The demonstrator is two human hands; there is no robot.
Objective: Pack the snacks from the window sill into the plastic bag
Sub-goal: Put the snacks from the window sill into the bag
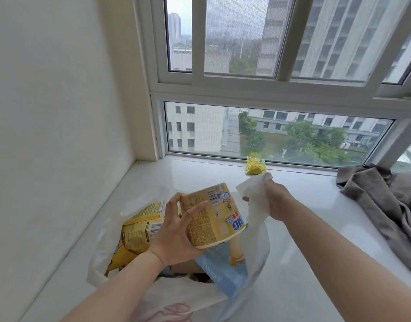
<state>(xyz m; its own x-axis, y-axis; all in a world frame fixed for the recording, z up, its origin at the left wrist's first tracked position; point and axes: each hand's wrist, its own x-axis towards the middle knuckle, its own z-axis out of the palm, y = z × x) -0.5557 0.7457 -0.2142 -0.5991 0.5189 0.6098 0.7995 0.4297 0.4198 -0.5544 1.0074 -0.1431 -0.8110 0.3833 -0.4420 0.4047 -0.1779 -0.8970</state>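
Left hand (174, 231) grips yellow noodle cup (213, 214) over plastic bag (251, 252), right hand (275, 201) pinches the bag's handle open, yellow and blue packs already inside, one small yellow packet (256, 165) left on window sill (292, 228) by the glass.

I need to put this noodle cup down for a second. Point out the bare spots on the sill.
Bare sill lies between the plastic bag and the grey cloth, and along the left wall behind the bag. Near the glass, a small yellow packet sits. The bag's mouth is crowded.
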